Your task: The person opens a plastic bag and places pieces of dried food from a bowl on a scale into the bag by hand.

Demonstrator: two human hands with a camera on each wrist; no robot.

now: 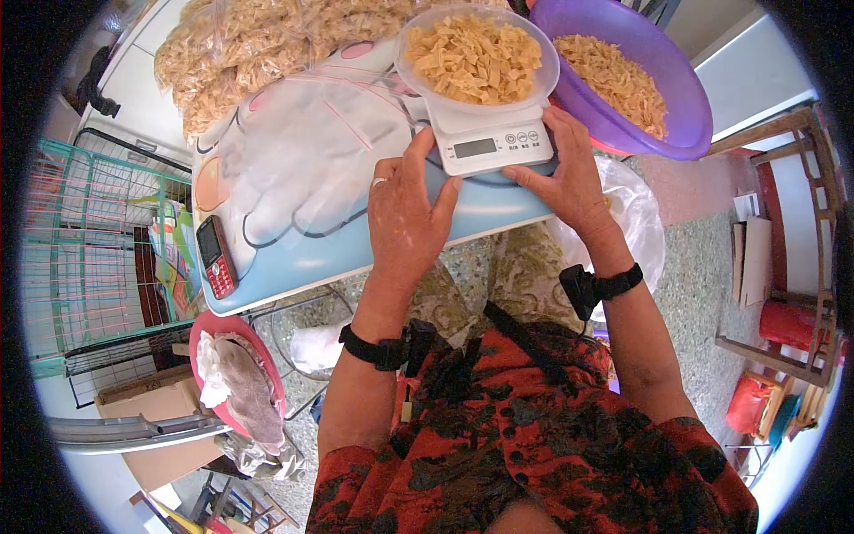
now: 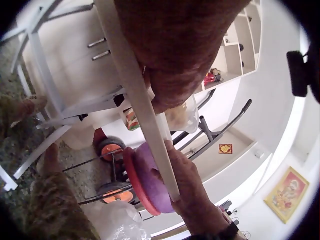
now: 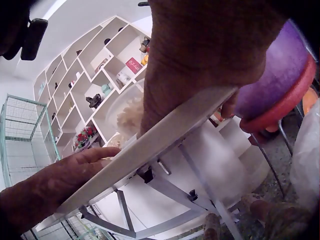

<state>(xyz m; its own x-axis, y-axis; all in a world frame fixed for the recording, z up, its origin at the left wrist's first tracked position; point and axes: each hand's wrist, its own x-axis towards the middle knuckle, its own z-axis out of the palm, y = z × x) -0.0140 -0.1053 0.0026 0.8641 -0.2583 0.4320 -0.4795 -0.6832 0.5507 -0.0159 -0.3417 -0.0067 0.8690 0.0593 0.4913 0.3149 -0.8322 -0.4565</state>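
A white kitchen scale (image 1: 498, 147) stands near the table's front right corner, its display turned toward the person. On it sits a clear bowl (image 1: 402, 55) heaped with yellowish dried flakes (image 1: 476, 58). The left hand (image 1: 407, 209), with a ring on one finger, holds the scale's left front corner between forefinger and thumb. At the opposite corner the right hand (image 1: 569, 173) grips the scale, thumb at the front edge and fingers bent along the right side. In the right wrist view, the left hand (image 3: 80, 170) lies low over the tabletop. Flat clear plastic bags (image 1: 302, 151) lie left of the scale.
Filled bags of flakes (image 1: 258, 53) line the table's back. A purple basin (image 1: 689, 107) with more flakes stands beyond the right edge. A red phone (image 1: 216, 258) lies at the left corner. Below are a pink basin (image 1: 203, 334) and a wire cage (image 1: 98, 231).
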